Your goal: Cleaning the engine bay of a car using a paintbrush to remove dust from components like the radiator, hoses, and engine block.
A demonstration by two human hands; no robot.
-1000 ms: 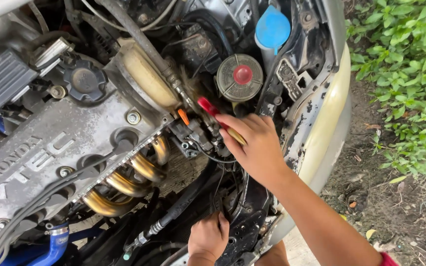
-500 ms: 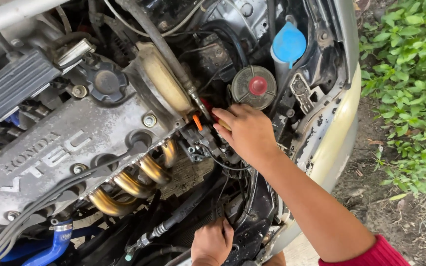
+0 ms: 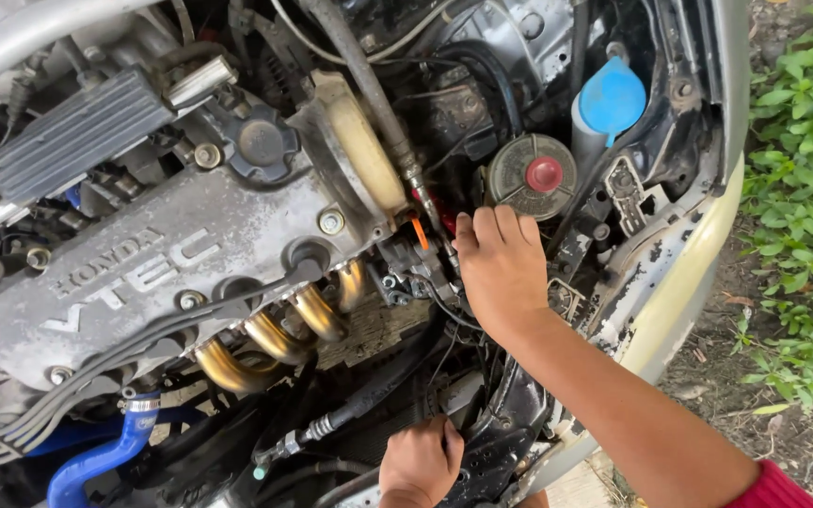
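Nearest, left hand [image 3: 419, 464] curled on the dark lower front edge of the engine bay [image 3: 482, 461], fingers pressed together; right hand [image 3: 501, 268] farther in, fingers folded over a red-handled tool [image 3: 435, 212], mostly hidden, beside the orange dipstick loop [image 3: 420, 233]; beyond, round red-capped reservoir [image 3: 531, 176]; blue filler cap [image 3: 613, 99].

Head camera looking steeply down, at close range, into the engine bay [image 3: 237, 263]; the grassy verge [image 3: 802, 235] is lying along its right edge.

My right hand [image 3: 501, 268] rests by a red handle [image 3: 438, 213] and an orange dipstick loop [image 3: 420, 233]. Far right sits a blue cap [image 3: 613, 99]; near left, a blue hose [image 3: 96, 458] and golden pipes [image 3: 275, 337].
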